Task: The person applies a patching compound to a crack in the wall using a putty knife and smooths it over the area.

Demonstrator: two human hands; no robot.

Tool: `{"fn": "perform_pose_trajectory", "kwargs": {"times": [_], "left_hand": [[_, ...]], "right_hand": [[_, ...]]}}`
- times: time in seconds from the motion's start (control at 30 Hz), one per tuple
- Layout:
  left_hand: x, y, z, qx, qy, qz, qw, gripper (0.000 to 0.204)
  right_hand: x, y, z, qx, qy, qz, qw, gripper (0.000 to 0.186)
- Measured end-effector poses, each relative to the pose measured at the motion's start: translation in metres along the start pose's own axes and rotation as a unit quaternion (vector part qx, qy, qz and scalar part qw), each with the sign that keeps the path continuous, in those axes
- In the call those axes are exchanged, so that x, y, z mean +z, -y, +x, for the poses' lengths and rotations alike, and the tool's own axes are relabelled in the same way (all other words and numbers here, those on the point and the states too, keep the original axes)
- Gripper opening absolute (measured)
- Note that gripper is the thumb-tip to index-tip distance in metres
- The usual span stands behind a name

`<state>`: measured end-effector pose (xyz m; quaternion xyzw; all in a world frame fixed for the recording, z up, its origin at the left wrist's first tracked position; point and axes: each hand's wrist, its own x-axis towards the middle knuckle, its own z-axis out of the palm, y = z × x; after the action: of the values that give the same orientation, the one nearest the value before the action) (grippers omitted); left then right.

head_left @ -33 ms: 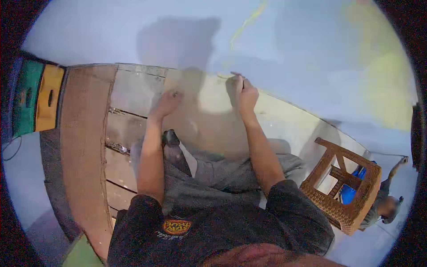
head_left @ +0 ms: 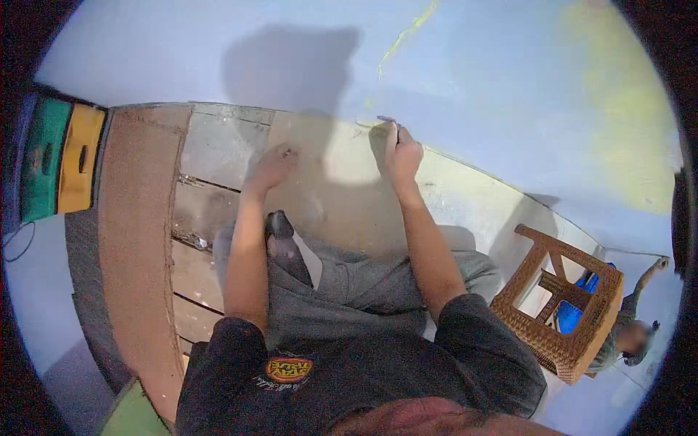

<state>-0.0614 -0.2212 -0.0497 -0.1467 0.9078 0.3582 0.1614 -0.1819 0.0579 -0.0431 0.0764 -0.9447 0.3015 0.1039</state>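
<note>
My right hand (head_left: 404, 154) is closed round a small tool (head_left: 386, 118) with a thin, flat, dark end. That end is at the foot of the pale wall (head_left: 480, 65), by the floor's edge. Most of its handle is hidden in my fingers. Above it a yellowish crack-like line (head_left: 396, 49) runs up the wall. My left hand (head_left: 275, 167) hovers over the floor in front of my foot, its fingers curled in; whether they hold anything is too blurred to tell. My head's shadow falls on the wall between both hands.
A brown woven-pattern stool (head_left: 607, 309) lies tipped over at right, with a blue object (head_left: 569, 317) seen through it. Beyond, another person (head_left: 631, 338) reaches out an arm. On the left are a brown board strip (head_left: 138, 232) and green and yellow drawers (head_left: 80, 160).
</note>
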Motion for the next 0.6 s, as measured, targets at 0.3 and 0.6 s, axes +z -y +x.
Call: {"fn": "perform_pose_trajectory", "kwargs": {"times": [0.3, 0.6], "left_hand": [[0.005, 0.01, 0.004, 0.057, -0.027, -0.045, 0.997, 0.046], [-0.001, -0.015, -0.008, 0.03, -0.053, -0.055, 0.997, 0.043]], "right_hand": [[-0.008, 0.004, -0.001, -0.06, -0.036, 0.027, 0.997, 0.03], [0.009, -0.015, -0.001, -0.028, -0.028, 0.003, 0.999, 0.034]]}}
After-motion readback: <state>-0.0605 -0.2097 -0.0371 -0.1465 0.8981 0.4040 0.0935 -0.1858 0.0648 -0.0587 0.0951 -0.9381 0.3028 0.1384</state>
